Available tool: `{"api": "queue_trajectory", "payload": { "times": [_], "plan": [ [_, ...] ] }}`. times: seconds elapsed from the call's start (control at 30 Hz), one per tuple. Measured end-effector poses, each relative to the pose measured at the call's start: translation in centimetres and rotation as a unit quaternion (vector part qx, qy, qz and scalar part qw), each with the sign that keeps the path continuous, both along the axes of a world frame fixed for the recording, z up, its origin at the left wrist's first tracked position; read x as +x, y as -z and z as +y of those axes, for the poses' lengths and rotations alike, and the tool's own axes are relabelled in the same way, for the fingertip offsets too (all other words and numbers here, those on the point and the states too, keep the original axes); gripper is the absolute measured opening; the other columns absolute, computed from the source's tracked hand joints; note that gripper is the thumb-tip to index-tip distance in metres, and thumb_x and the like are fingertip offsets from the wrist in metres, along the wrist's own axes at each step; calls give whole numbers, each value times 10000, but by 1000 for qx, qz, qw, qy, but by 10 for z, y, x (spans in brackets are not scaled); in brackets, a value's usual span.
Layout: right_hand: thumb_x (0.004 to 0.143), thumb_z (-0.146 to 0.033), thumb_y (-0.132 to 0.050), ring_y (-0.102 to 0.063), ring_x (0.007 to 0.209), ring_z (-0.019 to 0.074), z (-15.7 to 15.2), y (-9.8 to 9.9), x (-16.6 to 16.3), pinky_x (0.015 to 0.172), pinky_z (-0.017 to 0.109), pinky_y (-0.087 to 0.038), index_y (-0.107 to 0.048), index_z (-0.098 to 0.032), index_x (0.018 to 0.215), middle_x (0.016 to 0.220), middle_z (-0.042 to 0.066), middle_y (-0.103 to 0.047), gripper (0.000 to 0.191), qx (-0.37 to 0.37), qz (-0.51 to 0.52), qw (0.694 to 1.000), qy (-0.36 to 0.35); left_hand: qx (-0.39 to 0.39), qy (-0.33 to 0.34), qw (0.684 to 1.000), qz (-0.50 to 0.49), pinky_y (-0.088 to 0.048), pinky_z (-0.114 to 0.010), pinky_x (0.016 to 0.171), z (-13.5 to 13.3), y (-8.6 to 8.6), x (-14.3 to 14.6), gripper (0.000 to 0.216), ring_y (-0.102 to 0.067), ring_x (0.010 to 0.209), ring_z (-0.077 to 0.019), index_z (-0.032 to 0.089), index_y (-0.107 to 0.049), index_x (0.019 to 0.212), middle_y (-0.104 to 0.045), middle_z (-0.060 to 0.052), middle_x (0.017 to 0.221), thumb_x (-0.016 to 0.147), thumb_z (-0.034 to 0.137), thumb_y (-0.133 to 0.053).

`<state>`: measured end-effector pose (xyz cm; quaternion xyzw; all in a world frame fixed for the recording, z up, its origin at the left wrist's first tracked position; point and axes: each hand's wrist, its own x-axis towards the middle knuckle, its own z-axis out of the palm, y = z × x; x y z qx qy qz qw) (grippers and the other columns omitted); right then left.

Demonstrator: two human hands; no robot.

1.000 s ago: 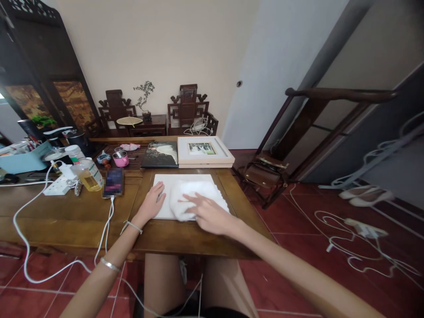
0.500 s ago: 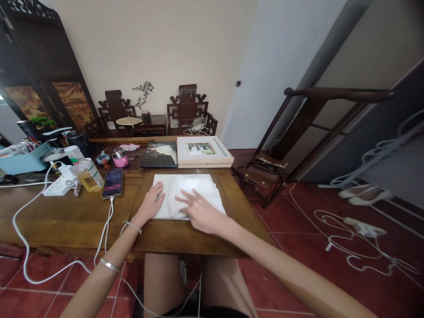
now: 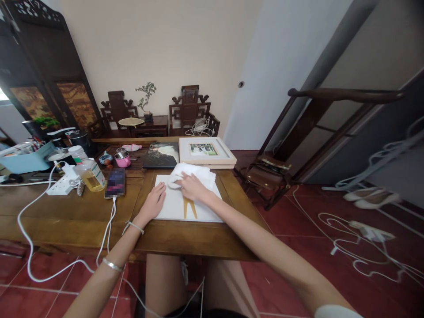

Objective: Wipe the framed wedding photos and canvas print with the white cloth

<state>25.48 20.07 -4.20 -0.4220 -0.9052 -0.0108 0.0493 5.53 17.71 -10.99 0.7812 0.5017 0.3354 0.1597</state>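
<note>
A white board point(image 3: 172, 211) lies flat on the wooden table, with two tan leg-like strips point(image 3: 189, 208) showing on its lower half. My left hand point(image 3: 154, 201) rests on the board's left edge, fingers stretched out and holding nothing. With its fingers pressed into a crumpled white cloth point(image 3: 202, 173), my right hand point(image 3: 191, 187) is over the board's upper part. The cloth reaches past the board's far edge. What lies beneath the cloth and my right forearm is hidden.
Beyond the board lie a dark picture panel point(image 3: 160, 155) and a pale framed photo point(image 3: 207, 150). To the left are a charging phone point(image 3: 115, 182), a bottle of yellow liquid point(image 3: 93, 176), a pink cup point(image 3: 122, 159) and a white power strip point(image 3: 61, 186). White cables point(image 3: 24, 236) hang over the table's front edge.
My right hand has moved away from me toward the board's far edge, taking the white cloth along. The tan strips now show. My left hand stays on the board's left side.
</note>
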Motion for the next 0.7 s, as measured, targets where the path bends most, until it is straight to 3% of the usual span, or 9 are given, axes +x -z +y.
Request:
{"api": "queue_trajectory", "payload": {
  "times": [0.13, 0.33, 0.43, 0.53, 0.7],
  "plan": [
    [803, -58, -470, -277, 1393, 403, -11, 3, -13, 1075, 645, -247, -614, -100, 1255, 1474, 195, -420, 476, 9, -14, 1000, -12, 7, -3, 1000, -5, -296, -480, 1169, 2, 3, -1, 443, -409, 1378, -246, 126, -596, 1266, -501, -130, 1431, 946, 315, -356],
    [765, -37, -462, -260, 1412, 368, -94, -2, 14, 1120, 604, -219, -680, -124, 1170, 1478, 155, -433, 469, -26, -8, 990, -141, 9, -8, 1000, 4, -296, -453, 1178, 3, 6, -1, 461, -412, 1376, -232, 106, -578, 1293, -497, -130, 1434, 924, 237, -334],
    [714, -25, -463, -284, 1413, 322, -119, -7, 28, 1141, 572, -214, -723, -167, 1090, 1444, 112, -488, 479, -64, 19, 982, -177, 15, 1, 1000, 3, -296, -469, 1178, 3, 6, -1, 446, -409, 1379, -235, 130, -584, 1291, -509, -111, 1427, 913, 232, -369],
    [685, -14, -456, -348, 1389, 282, -110, -10, 34, 1140, 510, -264, -712, -188, 1123, 1424, 106, -511, 536, -80, 40, 983, -161, 15, 3, 1000, 3, -297, -482, 1176, 2, 5, -1, 445, -407, 1380, -240, 132, -581, 1293, -506, -111, 1429, 903, 224, -387],
    [741, -21, -433, -440, 1330, 284, -46, -8, 21, 1096, 471, -335, -659, -165, 1219, 1398, 158, -527, 548, -41, 15, 998, -52, -3, -2, 1000, -10, -291, -471, 1176, 1, 2, 1, 450, -415, 1375, -251, 103, -588, 1281, -503, -136, 1426, 907, 249, -385]
  ]
}}
